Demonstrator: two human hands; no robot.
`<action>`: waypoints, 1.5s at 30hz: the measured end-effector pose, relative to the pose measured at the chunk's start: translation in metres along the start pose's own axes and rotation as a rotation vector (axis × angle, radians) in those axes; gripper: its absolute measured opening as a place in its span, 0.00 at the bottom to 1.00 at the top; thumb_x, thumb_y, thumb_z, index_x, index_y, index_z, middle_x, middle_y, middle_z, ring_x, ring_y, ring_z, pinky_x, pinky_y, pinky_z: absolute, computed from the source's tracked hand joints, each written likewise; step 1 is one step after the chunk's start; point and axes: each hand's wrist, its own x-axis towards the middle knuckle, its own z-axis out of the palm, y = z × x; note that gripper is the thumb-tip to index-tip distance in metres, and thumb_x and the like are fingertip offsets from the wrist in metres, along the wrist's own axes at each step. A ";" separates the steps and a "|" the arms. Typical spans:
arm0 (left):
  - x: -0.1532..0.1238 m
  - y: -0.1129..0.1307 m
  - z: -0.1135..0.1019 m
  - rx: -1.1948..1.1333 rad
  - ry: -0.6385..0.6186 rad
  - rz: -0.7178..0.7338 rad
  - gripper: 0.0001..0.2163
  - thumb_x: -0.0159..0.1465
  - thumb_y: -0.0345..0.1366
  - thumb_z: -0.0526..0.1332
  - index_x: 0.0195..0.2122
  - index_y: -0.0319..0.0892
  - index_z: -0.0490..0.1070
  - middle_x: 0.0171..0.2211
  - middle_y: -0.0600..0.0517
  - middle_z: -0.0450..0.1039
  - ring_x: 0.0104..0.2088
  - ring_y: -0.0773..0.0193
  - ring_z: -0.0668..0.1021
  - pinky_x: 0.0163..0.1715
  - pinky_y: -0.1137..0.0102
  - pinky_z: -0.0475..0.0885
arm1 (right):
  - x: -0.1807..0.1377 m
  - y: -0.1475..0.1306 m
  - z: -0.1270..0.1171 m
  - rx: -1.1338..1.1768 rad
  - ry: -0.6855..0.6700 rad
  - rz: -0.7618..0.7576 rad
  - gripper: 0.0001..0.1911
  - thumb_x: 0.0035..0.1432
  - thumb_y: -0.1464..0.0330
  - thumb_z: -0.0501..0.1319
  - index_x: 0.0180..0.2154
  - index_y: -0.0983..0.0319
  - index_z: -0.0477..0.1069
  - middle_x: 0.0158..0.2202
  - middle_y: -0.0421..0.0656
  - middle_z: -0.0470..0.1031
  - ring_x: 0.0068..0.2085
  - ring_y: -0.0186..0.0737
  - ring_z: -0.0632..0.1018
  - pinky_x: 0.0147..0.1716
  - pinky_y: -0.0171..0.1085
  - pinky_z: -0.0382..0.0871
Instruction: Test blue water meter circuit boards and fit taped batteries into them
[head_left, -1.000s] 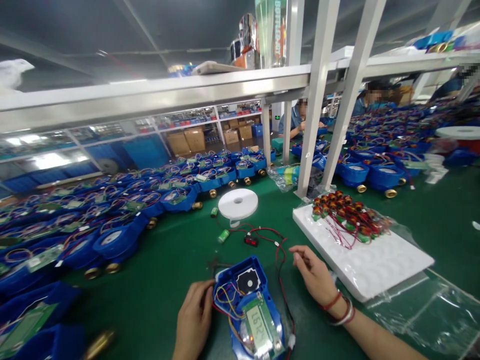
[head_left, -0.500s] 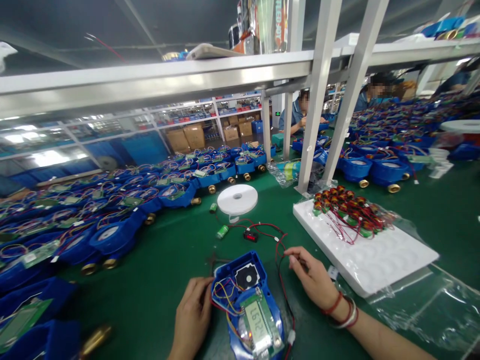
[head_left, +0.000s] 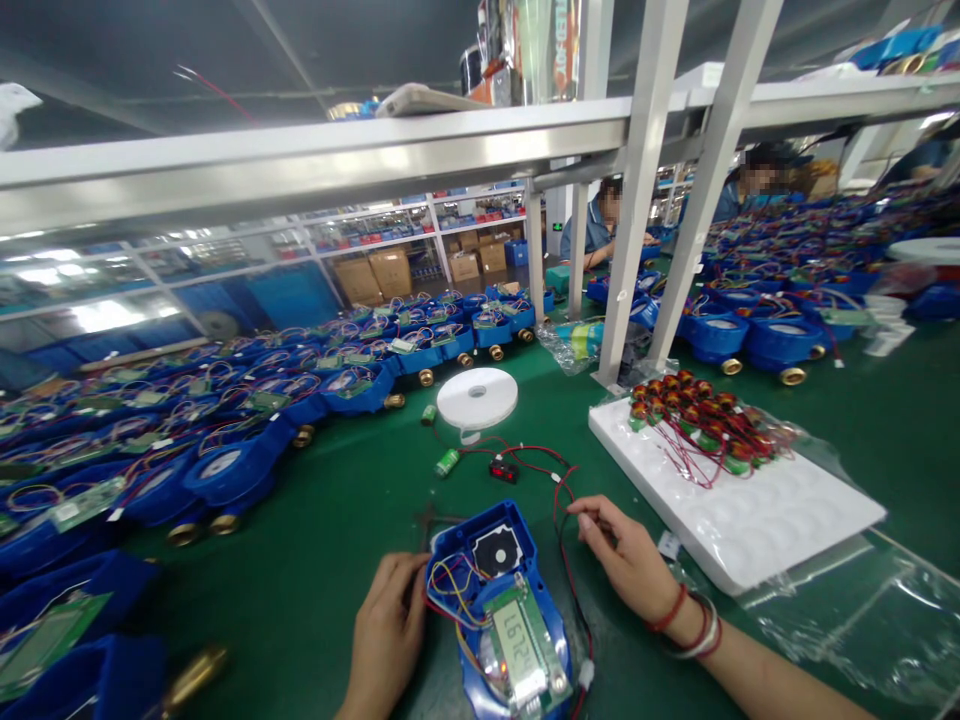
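Blue plastic meter housing (head_left: 480,545) at bottom centre on the green mat (head_left: 337,530), lid off, green display board (head_left: 519,640) and coloured wires exposed, near end cut off by the lower frame edge. Left hand (head_left: 390,630) against its left wall, fingers bent with tips on the plastic; clasping or merely resting, hard to tell from this angle. Right hand (head_left: 626,560) just right of the housing, thumb and forefinger pinched shut on the red and black lead (head_left: 560,500) looping up from the housing's right side. Stretch of bare mat ahead of both hands, as far as the red module (head_left: 502,470), green battery (head_left: 446,462) and white tape reel (head_left: 477,398). Hemmed in at left by rows of blue meters (head_left: 225,470), at right by the white foam tray (head_left: 750,520) near the right wrist, copper coils (head_left: 697,415) heaped at its far end. Clear plastic bag (head_left: 862,620) beside the tray's near edge, running out of frame. 2 steel uprights (head_left: 637,200) beside the tray's far corner. 2 other people (head_left: 596,225) far behind, too distant to make out.
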 end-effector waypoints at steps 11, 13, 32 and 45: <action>0.000 0.001 0.000 -0.001 -0.002 -0.016 0.10 0.62 0.39 0.53 0.38 0.45 0.72 0.37 0.48 0.70 0.37 0.58 0.75 0.36 0.66 0.72 | 0.000 0.000 0.000 -0.029 0.010 -0.026 0.15 0.64 0.59 0.47 0.42 0.60 0.67 0.28 0.40 0.68 0.27 0.37 0.69 0.27 0.35 0.63; 0.000 0.001 -0.001 0.002 -0.002 -0.020 0.10 0.62 0.39 0.53 0.38 0.45 0.72 0.37 0.48 0.71 0.37 0.58 0.75 0.35 0.66 0.72 | 0.000 0.000 0.000 -0.028 0.012 -0.026 0.15 0.64 0.59 0.47 0.42 0.60 0.67 0.28 0.40 0.68 0.27 0.36 0.68 0.27 0.35 0.63; 0.000 0.005 -0.001 -0.045 0.008 -0.069 0.11 0.61 0.42 0.54 0.37 0.45 0.73 0.37 0.48 0.71 0.36 0.57 0.75 0.35 0.66 0.72 | -0.001 -0.004 -0.001 -0.015 -0.009 -0.031 0.16 0.64 0.58 0.48 0.40 0.60 0.68 0.28 0.41 0.69 0.28 0.38 0.69 0.28 0.36 0.63; -0.005 0.057 -0.001 -1.015 -0.240 -0.737 0.25 0.62 0.57 0.47 0.45 0.40 0.68 0.34 0.47 0.76 0.32 0.58 0.77 0.32 0.65 0.72 | 0.008 -0.036 0.031 0.592 -0.364 0.377 0.35 0.53 0.40 0.51 0.39 0.65 0.69 0.37 0.49 0.74 0.37 0.44 0.75 0.35 0.41 0.70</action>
